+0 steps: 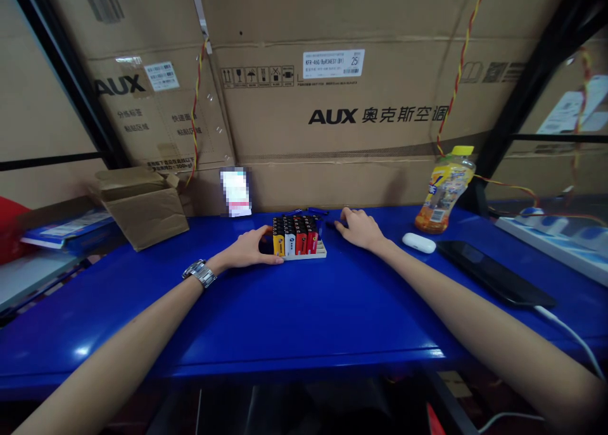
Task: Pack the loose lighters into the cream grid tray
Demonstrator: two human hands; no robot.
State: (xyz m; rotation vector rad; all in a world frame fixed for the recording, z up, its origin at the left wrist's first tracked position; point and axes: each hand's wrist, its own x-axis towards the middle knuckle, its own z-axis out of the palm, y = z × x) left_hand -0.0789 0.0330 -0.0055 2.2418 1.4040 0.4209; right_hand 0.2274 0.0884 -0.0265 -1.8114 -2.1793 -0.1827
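Rows of disposable lighters (301, 243) with black tops stand upright in a white slotted tray (322, 251) on the blue surface. Yellow, white and red ones form the front row. The tray's right end shows bare slots. My left hand (247, 247) grips the left end of the tray and lighters between thumb and fingers. A few loose blue lighters (317, 212) lie behind the tray. Just right of them my right hand (358, 228) rests low on the surface, fingers bent together and partly hidden; what they hold, if anything, does not show.
A phone with a lit, blurred screen (236, 193) leans at the back. An open carton (145, 210) stands left. On the right are a drink bottle (444, 191), a white earbud case (418, 242), a black cabled phone (494, 273) and a power strip (555, 248). Large cartons (380, 163) form the back.
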